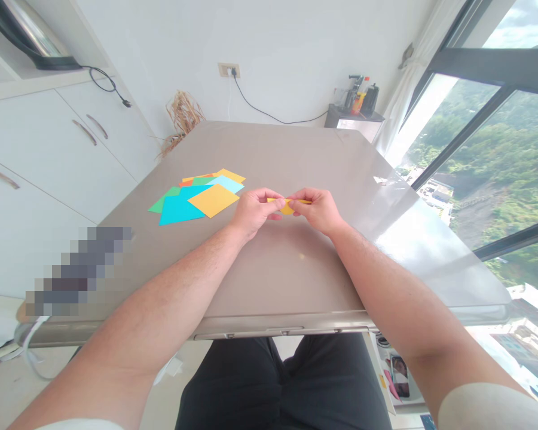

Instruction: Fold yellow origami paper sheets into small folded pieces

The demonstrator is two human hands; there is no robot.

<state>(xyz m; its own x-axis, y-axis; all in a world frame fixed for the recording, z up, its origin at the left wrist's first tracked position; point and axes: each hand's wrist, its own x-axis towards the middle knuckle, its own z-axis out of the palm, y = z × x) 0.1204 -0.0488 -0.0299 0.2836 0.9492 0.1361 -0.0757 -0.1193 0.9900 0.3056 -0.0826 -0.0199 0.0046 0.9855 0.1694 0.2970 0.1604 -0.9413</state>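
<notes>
Both hands meet over the middle of the table, pinching one small piece of yellow paper (287, 209). My left hand (255, 210) has its thumb and fingers closed on the paper's left part. On the right part, my right hand (317, 209) grips with thumb and forefinger. The paper looks folded along its top edge; the fingers hide much of it. Left of my hands lies a spread of coloured paper sheets: a yellow-orange sheet (214, 200) on top, a blue sheet (179, 206) under it, a light blue sheet (228, 184) and green ones behind.
The grey-brown table (287, 275) has a pixelated dark object (78, 272) near its left front edge. At the back right stands a small cabinet (354, 116) with bottles. A black cord (269, 114) runs along the wall. Large windows (488, 131) flank the right side.
</notes>
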